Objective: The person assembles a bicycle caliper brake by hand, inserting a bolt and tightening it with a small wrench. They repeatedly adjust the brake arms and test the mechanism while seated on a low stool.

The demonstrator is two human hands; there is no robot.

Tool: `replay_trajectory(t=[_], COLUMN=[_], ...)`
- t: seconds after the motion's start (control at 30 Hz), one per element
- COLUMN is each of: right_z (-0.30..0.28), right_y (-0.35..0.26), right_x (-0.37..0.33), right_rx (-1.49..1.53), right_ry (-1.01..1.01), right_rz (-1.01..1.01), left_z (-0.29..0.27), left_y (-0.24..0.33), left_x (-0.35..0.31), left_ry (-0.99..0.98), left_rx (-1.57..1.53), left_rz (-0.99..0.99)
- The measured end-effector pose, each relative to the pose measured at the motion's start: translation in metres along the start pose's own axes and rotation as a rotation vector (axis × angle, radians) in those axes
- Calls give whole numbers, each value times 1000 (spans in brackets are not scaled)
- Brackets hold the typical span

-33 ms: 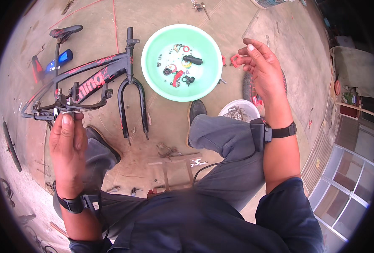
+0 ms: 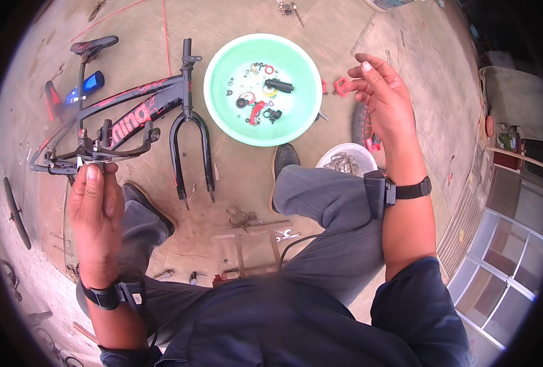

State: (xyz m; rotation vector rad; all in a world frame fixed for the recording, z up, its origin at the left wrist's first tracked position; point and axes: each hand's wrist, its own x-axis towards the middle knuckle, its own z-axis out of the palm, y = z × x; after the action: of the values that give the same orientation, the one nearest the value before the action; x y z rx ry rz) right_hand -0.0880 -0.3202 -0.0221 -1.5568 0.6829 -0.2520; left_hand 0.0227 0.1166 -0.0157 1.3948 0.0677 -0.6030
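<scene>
My left hand (image 2: 97, 202) is closed, thumb against fingers, around the lower middle of a black bicycle brake caliper (image 2: 138, 150). The caliper's curved arms stick up and out to the right above my fingertips. It covers part of the black-and-red bicycle frame (image 2: 134, 122) lying on the floor behind it. My right hand (image 2: 385, 98) is raised to the right of a pale green basin (image 2: 217, 116). Its thumb lies against the index finger and the other fingers curl loosely; anything pinched there is too small to make out.
Several small parts, among them a black grip-like tube (image 2: 279, 85), lie in the basin. By my right knee stands a white bucket (image 2: 369, 160) of metal pieces beside a tyre (image 2: 360, 125). Wrenches (image 2: 288, 235) lie between my legs. A fork (image 2: 207, 140) joins the frame.
</scene>
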Motion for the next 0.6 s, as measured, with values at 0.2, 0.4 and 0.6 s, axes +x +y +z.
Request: replay_trajectory(t=[0.2, 0.4, 0.6], right_z=[-10, -3, -15], right_y=[-7, -8, -4], right_x=[-5, -7, 2], right_rx=[20, -33, -47], right_ry=[64, 51, -15], right_rz=[-96, -136, -163], left_z=[-3, 2, 7], left_y=[0, 3, 2], left_x=[0, -4, -5], left_ry=[17, 9, 30], left_rx=[-41, -45, 9], left_rz=[18, 29, 29])
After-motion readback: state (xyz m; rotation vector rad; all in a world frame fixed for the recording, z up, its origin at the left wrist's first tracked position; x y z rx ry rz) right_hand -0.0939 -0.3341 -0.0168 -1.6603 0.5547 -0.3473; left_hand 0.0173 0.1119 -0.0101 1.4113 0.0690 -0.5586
